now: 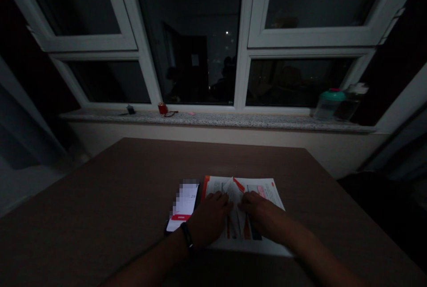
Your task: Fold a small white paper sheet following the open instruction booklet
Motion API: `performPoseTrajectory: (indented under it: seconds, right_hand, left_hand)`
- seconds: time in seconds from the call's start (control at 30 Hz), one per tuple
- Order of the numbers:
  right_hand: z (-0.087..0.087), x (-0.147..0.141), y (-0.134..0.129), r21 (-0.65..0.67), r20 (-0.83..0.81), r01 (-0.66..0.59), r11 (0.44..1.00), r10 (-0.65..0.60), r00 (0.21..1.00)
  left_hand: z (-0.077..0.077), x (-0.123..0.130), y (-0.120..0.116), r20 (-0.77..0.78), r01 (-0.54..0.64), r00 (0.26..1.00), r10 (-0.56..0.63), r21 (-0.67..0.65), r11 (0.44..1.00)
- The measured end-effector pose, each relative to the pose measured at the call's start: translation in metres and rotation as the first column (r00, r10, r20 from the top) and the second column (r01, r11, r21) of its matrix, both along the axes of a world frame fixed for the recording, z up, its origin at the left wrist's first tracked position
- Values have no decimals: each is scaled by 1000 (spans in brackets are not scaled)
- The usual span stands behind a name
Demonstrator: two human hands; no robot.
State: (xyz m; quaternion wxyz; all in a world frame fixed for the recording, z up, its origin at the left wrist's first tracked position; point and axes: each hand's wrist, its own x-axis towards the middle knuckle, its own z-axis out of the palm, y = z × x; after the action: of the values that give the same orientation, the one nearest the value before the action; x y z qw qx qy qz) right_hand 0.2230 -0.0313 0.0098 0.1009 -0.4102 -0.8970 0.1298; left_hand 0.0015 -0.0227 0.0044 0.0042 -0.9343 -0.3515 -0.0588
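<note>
A folded paper with a pointed top and an orange-red patch lies on a printed sheet or booklet with an orange left edge. My left hand, with a dark band on its wrist, is closed on the left side of the folded paper, fingers bent. On the right side, my right hand pinches the same paper. A phone with a lit screen lies just left of the booklet, near my left wrist.
The brown table reaches toward a stone window sill. On the sill are a small dark object, a red container, a teal-lidded container and a clear jar.
</note>
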Motion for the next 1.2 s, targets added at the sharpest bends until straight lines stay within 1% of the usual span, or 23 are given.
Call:
performPoseTrajectory:
  seconds: [0.2,0.43,0.57,0.63,0.73,0.83,1.03,1.13,1.2]
  right_hand:
    - [-7,-4,3,42,22,24,999,-25,999]
    - [-11,-5,3,61,31,57,997,-59,998]
    - [-10,-6,2,54,55,34,998,-37,998]
    - [-9,-5,1,64,80,29,998,-34,996]
    - [-11,-4,1,76,114,20,997,-29,993]
    - [-12,-3,1,73,130,25,997,-34,991]
    - [-8,-3,1,31,70,44,999,-46,996]
    - [-7,-4,1,37,54,60,998,-62,997]
    - [-8,-6,1,43,50,67,997,-69,996]
  left_hand:
    - [-2,-1,1,94,16,996,-10,-67,998]
    - [-3,0,-1,117,-2,993,12,-83,997]
    - [-11,1,-4,135,6,991,3,-59,998]
    - [-16,1,-5,142,-16,990,23,-51,999]
    - [-20,1,-7,120,-23,992,28,-44,999]
    - [-19,1,-11,97,-24,995,29,-52,998]
    - [-20,-1,-11,68,-29,997,33,-65,997]
    - [-21,-3,-10,72,-18,997,23,-62,998]
    - [-19,-2,-8,86,-14,996,18,-47,999]
